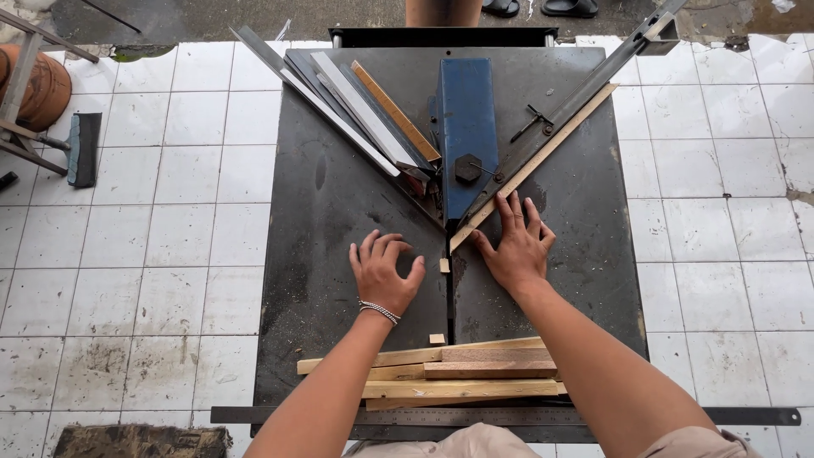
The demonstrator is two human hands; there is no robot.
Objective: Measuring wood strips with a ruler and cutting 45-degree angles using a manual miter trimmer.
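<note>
My right hand [515,246] lies flat on the black saw table [339,220], its fingers pressed against a thin wood strip [543,153] that runs along the right angled metal fence [593,76]. My left hand [383,271] rests on the table with curled fingers, holding nothing, just left of a small wood offcut [444,265] by the blade slot. A blue blade guard [466,127] sits at the meeting point of the two fences.
Several wood strips [458,373] are stacked at the table's near edge, with a tiny block [437,339] above them and a long steel ruler [509,416] in front. Metal and wood strips [365,110] lean along the left fence. White tiled floor surrounds the table.
</note>
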